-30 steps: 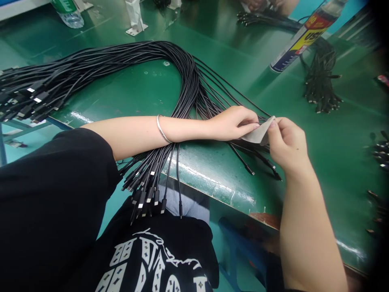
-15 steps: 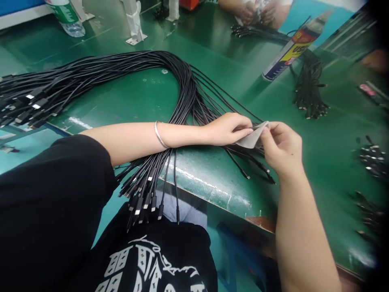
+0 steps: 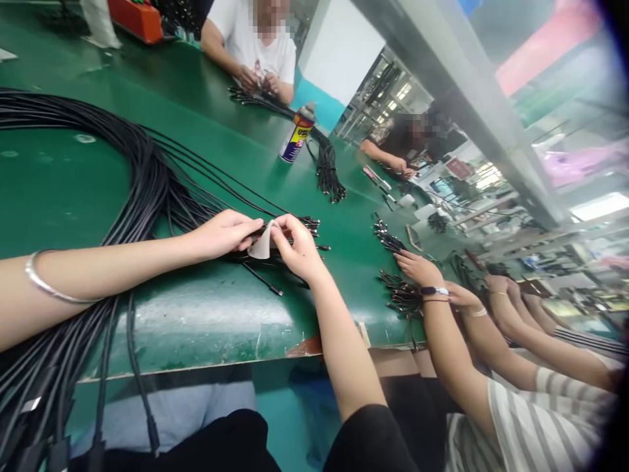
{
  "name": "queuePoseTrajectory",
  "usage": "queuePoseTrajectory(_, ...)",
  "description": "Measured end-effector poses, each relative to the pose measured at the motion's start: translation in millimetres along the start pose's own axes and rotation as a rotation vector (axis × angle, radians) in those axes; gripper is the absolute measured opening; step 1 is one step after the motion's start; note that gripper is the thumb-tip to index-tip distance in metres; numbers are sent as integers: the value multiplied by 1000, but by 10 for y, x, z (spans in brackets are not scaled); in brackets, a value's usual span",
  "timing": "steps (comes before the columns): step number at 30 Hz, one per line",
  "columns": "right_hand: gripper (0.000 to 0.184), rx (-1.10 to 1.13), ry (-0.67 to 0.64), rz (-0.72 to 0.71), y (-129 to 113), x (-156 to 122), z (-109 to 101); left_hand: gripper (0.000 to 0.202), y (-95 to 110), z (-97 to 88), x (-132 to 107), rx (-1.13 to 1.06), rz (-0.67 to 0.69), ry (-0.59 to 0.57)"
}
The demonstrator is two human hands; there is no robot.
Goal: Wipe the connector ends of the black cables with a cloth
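Note:
A thick bundle of black cables curves across the green table and passes under my left forearm. My left hand is closed round cables near their ends, its thumb beside a greyish-white cloth. Pinched between the fingers of my right hand, the cloth drapes against the cables. Several cable connectors stick out behind my right fingers. One cable end lies on the table below my hands. The parts of the cables under the cloth are hidden.
A spray can stands beyond my hands, beside another cable bundle. On the right, a co-worker's hand touches more cable bundles. Across the table sits a person in a white shirt. Cables hang over the front table edge.
The view has swung to the right, bringing co-workers and more of the room into sight. Both hands are still at the cloth and the cables.

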State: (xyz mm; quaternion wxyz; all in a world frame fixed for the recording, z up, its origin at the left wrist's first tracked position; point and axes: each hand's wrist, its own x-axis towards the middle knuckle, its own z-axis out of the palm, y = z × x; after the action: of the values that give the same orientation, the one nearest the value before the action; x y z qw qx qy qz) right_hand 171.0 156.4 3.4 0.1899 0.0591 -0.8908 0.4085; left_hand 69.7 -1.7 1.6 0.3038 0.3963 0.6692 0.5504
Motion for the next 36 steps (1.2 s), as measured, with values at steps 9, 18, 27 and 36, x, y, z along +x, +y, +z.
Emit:
queuePoseTrajectory(9, 19, 52, 38, 2, -29, -3, -27, 52, -36, -31, 11, -61, 1, 1)
queuePoseTrajectory(18, 27, 403, 58, 131, -13, -5, 22, 35, -40, -40, -22, -3, 172, 96)
queuePoseTrajectory(27, 28, 425, 57, 208, -85, -2, -23, 27, -39, -25, -83, 76, 303, 183)
queuePoseTrajectory(36, 29, 417, 111, 289, -82, 35, -35, 18, -15, -15, -134, 261, 400, 209)
